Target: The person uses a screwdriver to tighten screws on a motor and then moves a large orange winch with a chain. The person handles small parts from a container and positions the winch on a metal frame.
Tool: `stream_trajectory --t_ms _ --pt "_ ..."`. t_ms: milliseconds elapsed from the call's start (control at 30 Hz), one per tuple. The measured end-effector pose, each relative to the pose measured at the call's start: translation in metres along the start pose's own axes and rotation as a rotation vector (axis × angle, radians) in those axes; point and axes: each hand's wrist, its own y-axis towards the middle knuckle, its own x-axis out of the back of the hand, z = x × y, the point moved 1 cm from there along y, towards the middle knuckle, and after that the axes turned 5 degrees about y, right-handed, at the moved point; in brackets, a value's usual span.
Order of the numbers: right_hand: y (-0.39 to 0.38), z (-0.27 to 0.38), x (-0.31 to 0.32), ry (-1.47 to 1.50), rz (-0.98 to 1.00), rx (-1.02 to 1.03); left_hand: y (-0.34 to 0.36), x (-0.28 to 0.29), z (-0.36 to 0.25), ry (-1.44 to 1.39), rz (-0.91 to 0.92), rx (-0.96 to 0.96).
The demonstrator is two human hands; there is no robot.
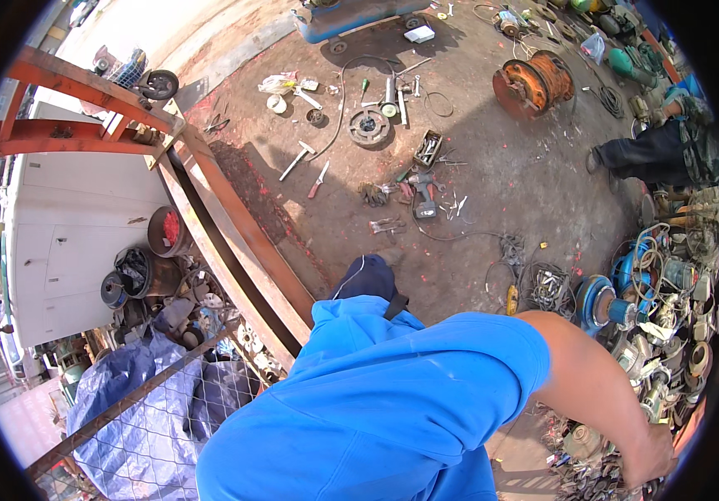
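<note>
My right arm comes out of a blue short sleeve (493,351) and stretches to the lower right. At its end, my right hand (650,457) is beside an orange-red edge (690,434), over a heap of small metal parts (593,468). Its fingers are turned away and partly hidden, so I cannot make out whether they hold anything. My left hand does not show; the blue clothing covers the lower middle. A dark blue cloth item (369,280) with a strap shows just beyond the clothing.
On the floor lie a cordless drill (425,200), a knife (319,179), a hammer (296,160) and a round metal part (369,127). Beyond is an orange drum-like part (535,83). Blue motor parts (597,302) crowd the right; a rusty steel frame (238,234) stands left. Another person (660,150) is far right.
</note>
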Motion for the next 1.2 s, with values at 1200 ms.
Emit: stream_trajectory --t_ms 1200 --pt "0.030 0.030 -0.147 -0.012 0.192 -0.011 -0.163 0.290 0.135 0.044 -0.323 0.385"
